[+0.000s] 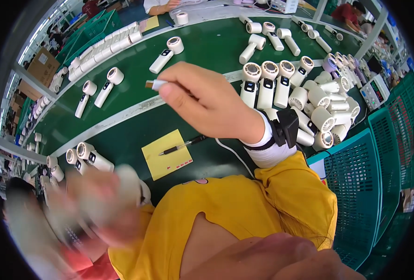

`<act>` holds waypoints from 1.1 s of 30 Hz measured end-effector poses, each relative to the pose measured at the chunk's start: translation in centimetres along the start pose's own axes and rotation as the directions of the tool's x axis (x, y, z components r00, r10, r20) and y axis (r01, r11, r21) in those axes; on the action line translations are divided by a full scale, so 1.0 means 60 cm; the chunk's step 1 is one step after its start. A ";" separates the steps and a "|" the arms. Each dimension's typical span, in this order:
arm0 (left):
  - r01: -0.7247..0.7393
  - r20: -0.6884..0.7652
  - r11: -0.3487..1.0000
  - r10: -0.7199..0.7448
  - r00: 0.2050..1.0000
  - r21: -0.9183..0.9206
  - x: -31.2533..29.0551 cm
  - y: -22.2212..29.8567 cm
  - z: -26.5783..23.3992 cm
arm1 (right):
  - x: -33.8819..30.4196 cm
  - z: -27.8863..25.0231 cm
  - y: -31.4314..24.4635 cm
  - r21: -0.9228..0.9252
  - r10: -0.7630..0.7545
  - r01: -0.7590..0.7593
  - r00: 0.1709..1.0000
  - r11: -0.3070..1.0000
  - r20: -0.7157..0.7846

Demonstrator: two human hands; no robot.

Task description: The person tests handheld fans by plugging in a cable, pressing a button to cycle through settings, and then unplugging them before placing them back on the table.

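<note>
My right hand [195, 98] is closed on a USB plug [156, 85] above the middle of the green bench; the metal end sticks out to the left. A white cable [237, 154] shows below my wrist. My left hand [106, 200], at the lower left, is smeared by motion. It seems wrapped around a pale handheld fan [60, 217], also blurred, with a dark patch on it. Between my hands lie a yellow paper [162, 161] and a black pen [181, 145]. Two white handheld fans [93, 158] rest near my left hand.
White fans stand in a row [267, 86] and lie in a pile [326, 105] at the right. Green baskets [356, 163] stand beside me, with a meter box [375, 91] behind. More fans [106, 88] lie beyond a pale rail [109, 119]. A co-worker's hand [172, 4] shows across the bench.
</note>
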State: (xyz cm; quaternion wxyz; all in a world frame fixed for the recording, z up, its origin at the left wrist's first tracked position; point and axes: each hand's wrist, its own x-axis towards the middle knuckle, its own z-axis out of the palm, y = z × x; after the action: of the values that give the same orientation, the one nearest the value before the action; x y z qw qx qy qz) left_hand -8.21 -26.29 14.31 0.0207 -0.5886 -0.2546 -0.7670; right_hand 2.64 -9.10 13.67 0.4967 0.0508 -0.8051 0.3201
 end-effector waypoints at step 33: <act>0.560 0.402 0.815 -0.467 0.788 -0.151 0.015 -0.127 0.006 | 0.005 -0.001 -0.026 -0.115 0.183 -0.169 0.975 0.979 0.124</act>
State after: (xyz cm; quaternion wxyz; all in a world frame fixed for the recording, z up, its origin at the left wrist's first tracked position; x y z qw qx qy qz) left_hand -10.72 -19.26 12.40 -0.3134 -0.6189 -0.3022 -0.6538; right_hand 3.16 -10.23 14.66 0.4133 -0.0252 -0.8534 0.3166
